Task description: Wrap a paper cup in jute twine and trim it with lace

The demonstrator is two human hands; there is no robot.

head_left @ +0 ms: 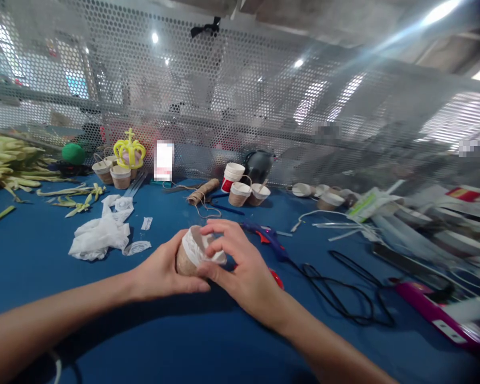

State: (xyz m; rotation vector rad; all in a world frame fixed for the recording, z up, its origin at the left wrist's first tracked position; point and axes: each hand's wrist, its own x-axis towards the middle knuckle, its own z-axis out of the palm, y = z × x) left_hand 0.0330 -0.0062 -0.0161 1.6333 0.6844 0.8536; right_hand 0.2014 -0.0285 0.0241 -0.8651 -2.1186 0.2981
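A small cup (187, 261), brown below with a white lace-like band at its rim, is tilted above the blue table. My left hand (162, 271) wraps round its left side and underside. At the rim, the fingers of my right hand (240, 265) curl over the white band, with the thumb pressed against the cup's side. White lace cloth (102, 234) lies crumpled to the left, with small cut pieces beside it. Behind my right hand rests a blue glue gun (270, 240) with a red trigger. Something red (277, 278) is partly hidden by that hand.
Similar cups (240, 193) stand at the back beside a twine roll (203, 192). More cups (121, 176) and a yellow crown-shaped object (129, 152) are back left, near pale stalks (8, 162). A black cord (344, 304) and purple power strip (440, 314) lie right. Perforated metal (240, 96) closes the back.
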